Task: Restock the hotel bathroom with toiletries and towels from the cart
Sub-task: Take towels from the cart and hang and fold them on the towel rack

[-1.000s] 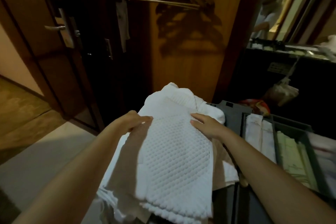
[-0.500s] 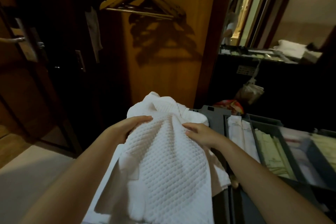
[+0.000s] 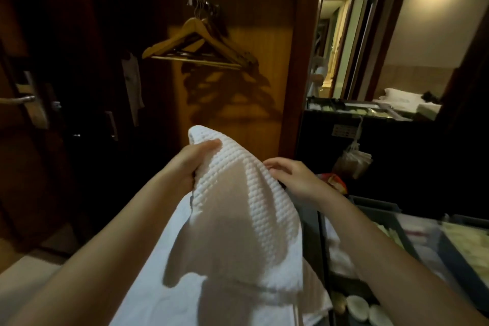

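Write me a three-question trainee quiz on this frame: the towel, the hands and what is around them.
1. True or false: both hands are on the white waffle-weave towel.
2. Which hand grips the towel's upper corner with its fingers curled over the edge?
A. left hand
B. right hand
3. Fill in: the wooden ______ hang in the closet behind the towel.

Key:
1. True. The left hand clutches it; the right hand touches its right edge.
2. A.
3. Hangers.
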